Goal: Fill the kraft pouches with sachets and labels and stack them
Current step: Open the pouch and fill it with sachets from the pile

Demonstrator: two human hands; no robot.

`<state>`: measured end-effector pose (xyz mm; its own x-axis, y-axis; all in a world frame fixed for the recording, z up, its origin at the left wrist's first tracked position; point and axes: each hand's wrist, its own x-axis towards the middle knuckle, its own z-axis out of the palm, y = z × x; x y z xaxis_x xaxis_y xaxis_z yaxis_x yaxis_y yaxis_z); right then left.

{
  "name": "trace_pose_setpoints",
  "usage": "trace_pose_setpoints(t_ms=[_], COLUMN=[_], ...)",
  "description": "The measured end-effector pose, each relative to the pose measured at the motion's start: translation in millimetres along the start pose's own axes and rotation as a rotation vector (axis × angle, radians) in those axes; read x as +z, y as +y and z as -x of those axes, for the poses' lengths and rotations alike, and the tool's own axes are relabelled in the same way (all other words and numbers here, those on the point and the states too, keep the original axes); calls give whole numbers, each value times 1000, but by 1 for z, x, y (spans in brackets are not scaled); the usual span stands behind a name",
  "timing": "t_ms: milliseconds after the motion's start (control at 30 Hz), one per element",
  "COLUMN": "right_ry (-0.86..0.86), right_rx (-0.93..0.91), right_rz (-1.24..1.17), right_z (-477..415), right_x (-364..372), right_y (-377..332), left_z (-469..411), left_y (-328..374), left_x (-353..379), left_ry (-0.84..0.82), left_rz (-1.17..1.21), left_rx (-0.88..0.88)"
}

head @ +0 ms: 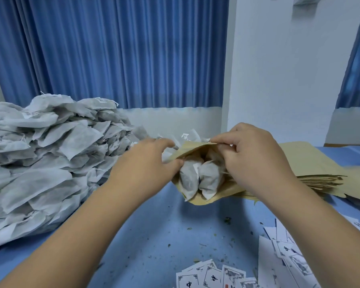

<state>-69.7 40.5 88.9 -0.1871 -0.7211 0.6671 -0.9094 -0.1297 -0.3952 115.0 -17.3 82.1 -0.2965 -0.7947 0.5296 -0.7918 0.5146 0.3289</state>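
A kraft pouch is held up above the blue table, its mouth spread toward me. My left hand grips the pouch's left edge. My right hand pinches the upper right rim. Inside the pouch lie grey-white sachets, two of them plainly visible side by side. A big heap of the same sachets fills the table's left side. Printed white labels are scattered near the front edge and to the right.
A stack of flat kraft pouches lies on the right behind my right hand. The blue table top carries small crumbs of dried herb. Blue curtains and a white wall stand behind the table.
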Motion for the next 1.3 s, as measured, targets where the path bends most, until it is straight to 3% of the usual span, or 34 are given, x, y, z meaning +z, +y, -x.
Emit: trace_pose_setpoints(t_ms=[167,367,533,667,733,967,1133,1300], right_ry=[-82,-79,-150,126,155,-199,-280,-391], right_rx=[-54,-41,-47,-254,-360,-263,-273,-128], right_rz=[-20,-30,136,326,341,622,641,692], right_z=[0,-2,4,26,44,68,66,59], right_x=[-1,-9,-15,-16,-18,-17,-22,-28], right_y=[-1,1,-10,-25,-37,-37,-33,-43], left_z=[-2,4,8,8,7,14,21,23], left_y=[-5,2,12,16,16,35,49,54], left_x=[19,30,25,25,24,22,24,26], left_ry=[-279,-304,-401,-336,-297,-256,-261,-166], left_rz=[407,811,1120,1166,1183,1187,1254,1187], left_rx=[-15,-56,-250,-249,-225,-162,-163,-47])
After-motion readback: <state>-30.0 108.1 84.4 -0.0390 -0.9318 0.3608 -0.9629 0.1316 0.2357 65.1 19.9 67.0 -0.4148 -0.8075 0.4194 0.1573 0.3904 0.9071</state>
